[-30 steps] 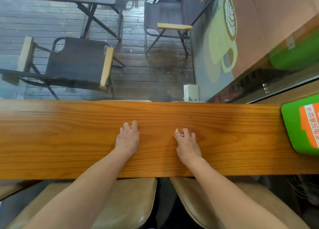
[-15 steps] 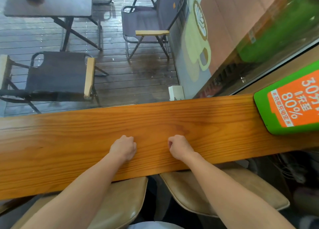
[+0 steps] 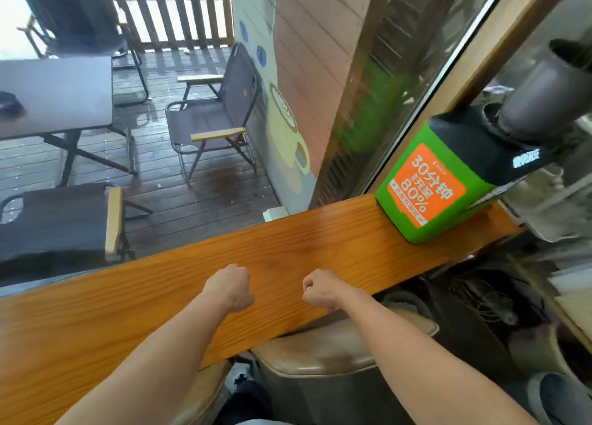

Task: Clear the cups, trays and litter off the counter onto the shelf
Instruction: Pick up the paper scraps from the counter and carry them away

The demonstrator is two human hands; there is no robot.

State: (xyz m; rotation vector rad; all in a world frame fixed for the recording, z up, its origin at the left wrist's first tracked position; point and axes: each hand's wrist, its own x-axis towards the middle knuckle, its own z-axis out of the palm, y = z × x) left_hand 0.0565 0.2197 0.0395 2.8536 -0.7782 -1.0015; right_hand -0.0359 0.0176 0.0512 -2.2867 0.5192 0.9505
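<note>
A long orange-brown wooden counter (image 3: 96,322) runs from lower left to upper right in front of a window. My left hand (image 3: 231,286) rests on it as a closed fist with nothing in it. My right hand (image 3: 322,288) is a closed fist too, a hand's width to the right, near the counter's front edge. No cups, trays or litter show on the stretch of counter in view.
A green box with an orange label (image 3: 431,189) stands on the counter's right end, with a dark device (image 3: 541,94) above it. Tan stool seats (image 3: 336,347) sit under the counter. Cluttered shelves and cables (image 3: 499,299) fill the right. Chairs and a table stand outside the glass.
Both hands went from flat with fingers out to closed fists. The view has swung up and to the right, bringing the green box and right-hand clutter into sight.
</note>
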